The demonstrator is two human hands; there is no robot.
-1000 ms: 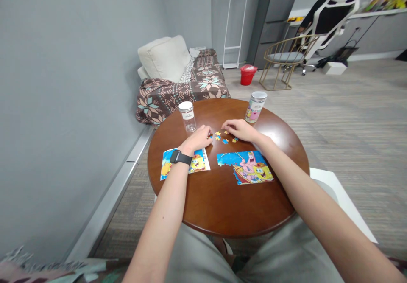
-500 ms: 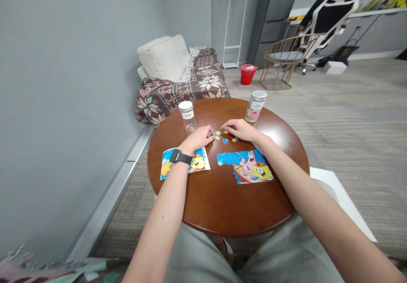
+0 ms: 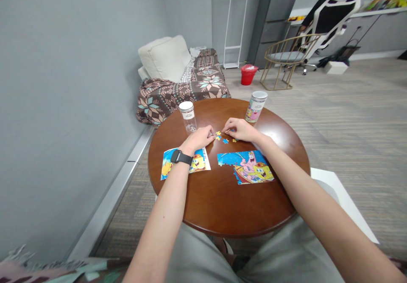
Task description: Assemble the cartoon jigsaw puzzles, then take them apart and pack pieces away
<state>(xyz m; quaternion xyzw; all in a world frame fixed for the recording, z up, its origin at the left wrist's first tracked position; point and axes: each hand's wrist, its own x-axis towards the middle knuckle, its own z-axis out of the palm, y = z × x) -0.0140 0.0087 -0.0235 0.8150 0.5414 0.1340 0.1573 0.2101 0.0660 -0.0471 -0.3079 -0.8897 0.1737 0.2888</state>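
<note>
Small yellow and blue jigsaw pieces (image 3: 225, 141) lie loose on the round brown table (image 3: 216, 202), between my hands. My left hand (image 3: 202, 137), with a black watch (image 3: 181, 157) on its wrist, is closed at the left of these pieces; what its fingers hold is too small to make out. At the right side, my right hand (image 3: 240, 129) pinches a jigsaw piece between thumb and fingers. Nearer to me lies a partly joined cartoon jigsaw (image 3: 254, 168), its lower left part open. A printed picture sheet (image 3: 200, 161) rests partly under my left wrist.
A clear jar with a white lid (image 3: 188, 116) stands beyond my left hand. Another jar with a cartoon label (image 3: 256, 106) stands beyond my right. Further off are a covered couch (image 3: 190, 85), a red bin (image 3: 248, 75), a gold-framed chair (image 3: 286, 58) and a seated person.
My right fingers have drawn together on a jigsaw piece among the loose ones. My left hand stays nearly in place, its fingers shifted slightly at the pile's left edge.
</note>
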